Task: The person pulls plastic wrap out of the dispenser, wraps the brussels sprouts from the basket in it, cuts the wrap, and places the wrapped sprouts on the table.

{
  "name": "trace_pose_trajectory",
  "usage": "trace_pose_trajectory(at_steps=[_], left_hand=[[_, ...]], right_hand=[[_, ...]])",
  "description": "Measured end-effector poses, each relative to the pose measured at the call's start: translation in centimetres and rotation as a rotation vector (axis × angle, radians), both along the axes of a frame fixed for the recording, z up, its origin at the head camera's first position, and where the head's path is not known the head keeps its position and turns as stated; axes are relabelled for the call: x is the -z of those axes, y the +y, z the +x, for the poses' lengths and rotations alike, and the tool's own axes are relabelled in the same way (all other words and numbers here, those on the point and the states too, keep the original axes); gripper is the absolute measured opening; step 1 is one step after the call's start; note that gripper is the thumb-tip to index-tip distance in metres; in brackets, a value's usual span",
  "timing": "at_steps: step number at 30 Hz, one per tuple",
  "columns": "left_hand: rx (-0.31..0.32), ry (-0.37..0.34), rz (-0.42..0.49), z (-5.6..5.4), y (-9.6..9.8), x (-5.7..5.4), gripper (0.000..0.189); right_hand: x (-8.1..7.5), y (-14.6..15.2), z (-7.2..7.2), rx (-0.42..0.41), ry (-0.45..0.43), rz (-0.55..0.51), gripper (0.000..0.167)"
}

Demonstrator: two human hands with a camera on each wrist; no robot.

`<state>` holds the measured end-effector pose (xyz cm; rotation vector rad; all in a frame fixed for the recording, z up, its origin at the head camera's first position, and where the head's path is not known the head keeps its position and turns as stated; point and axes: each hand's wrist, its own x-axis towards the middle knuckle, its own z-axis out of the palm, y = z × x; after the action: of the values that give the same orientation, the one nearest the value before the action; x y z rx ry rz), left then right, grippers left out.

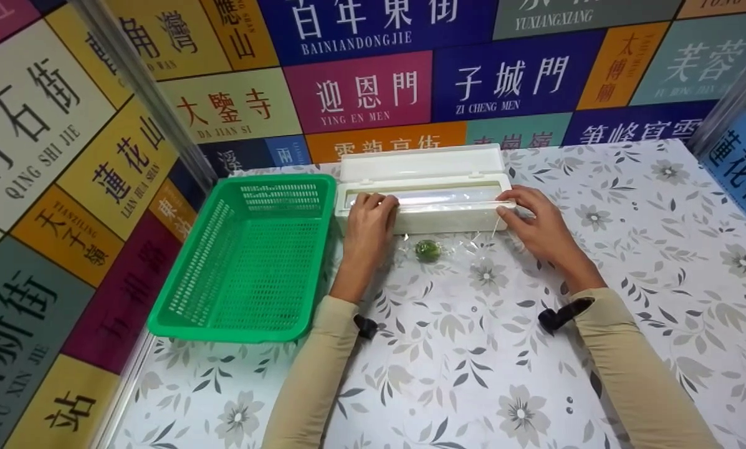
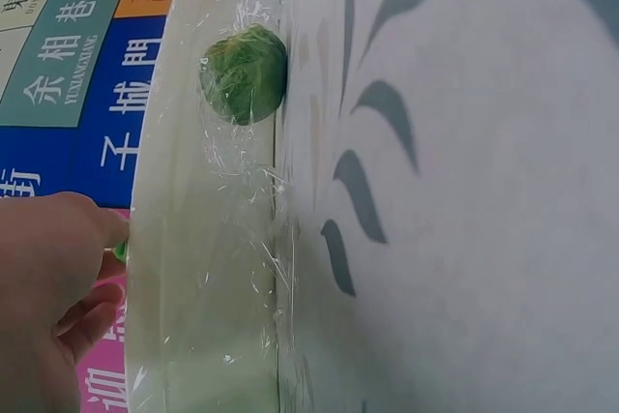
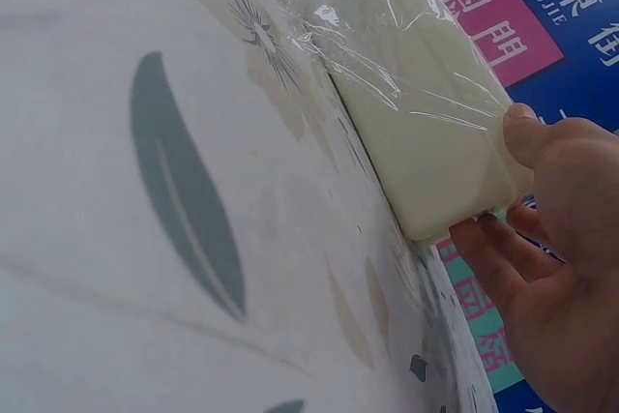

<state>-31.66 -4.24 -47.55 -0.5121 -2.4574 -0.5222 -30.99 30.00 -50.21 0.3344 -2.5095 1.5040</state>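
Note:
A long white cling film box (image 1: 425, 221) lies across the table with its lid (image 1: 422, 163) raised behind. My left hand (image 1: 368, 224) is at the left part of its front edge; in the left wrist view its curled fingers hold a small green piece (image 2: 121, 250) there. My right hand (image 1: 538, 221) grips the box's right end, thumb on the front face over the clear film (image 3: 426, 65). The film hangs from the front edge down to the table. In front of the box a small round green leafy vegetable (image 1: 427, 251) lies in the film.
To the left stands a green perforated basket (image 1: 242, 333), close to the box's left end. A floral cloth (image 1: 460, 374) covers the table. Behind and to the left rise panels (image 1: 360, 93) with coloured name signs.

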Motion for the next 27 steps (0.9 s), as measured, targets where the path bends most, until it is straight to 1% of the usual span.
trace_pose_trajectory(at_steps=[6, 11, 14, 17, 20, 24, 27], left_hand=[[-0.068, 0.011, 0.014, 0.1, -0.2, 0.0, 0.011], [-0.106, 0.016, 0.034, 0.1, -0.5, 0.0, 0.012], [-0.120, -0.004, 0.054, 0.2, -0.7, 0.0, 0.013], [-0.120, -0.016, 0.076, 0.3, -0.9, 0.1, 0.013], [-0.121, -0.005, 0.091, 0.4, -1.0, 0.2, 0.012], [-0.151, 0.008, 0.093, 0.4, -1.2, 0.3, 0.011], [-0.186, -0.009, 0.096, 0.4, -1.4, 0.4, 0.012]], right_hand=[[0.0, -0.1, 0.0, 0.006, 0.003, -0.006, 0.032], [0.0, -0.2, 0.0, 0.008, 0.003, -0.007, 0.033], [0.0, -0.2, -0.1, 0.010, -0.005, -0.010, 0.033], [-0.1, -0.1, 0.0, 0.006, -0.005, -0.009, 0.033], [-0.1, -0.1, 0.1, 0.002, -0.007, -0.007, 0.034], [0.0, -0.1, 0.0, -0.003, -0.009, -0.017, 0.034], [0.0, 0.0, 0.1, -0.004, 0.001, -0.023, 0.033]])
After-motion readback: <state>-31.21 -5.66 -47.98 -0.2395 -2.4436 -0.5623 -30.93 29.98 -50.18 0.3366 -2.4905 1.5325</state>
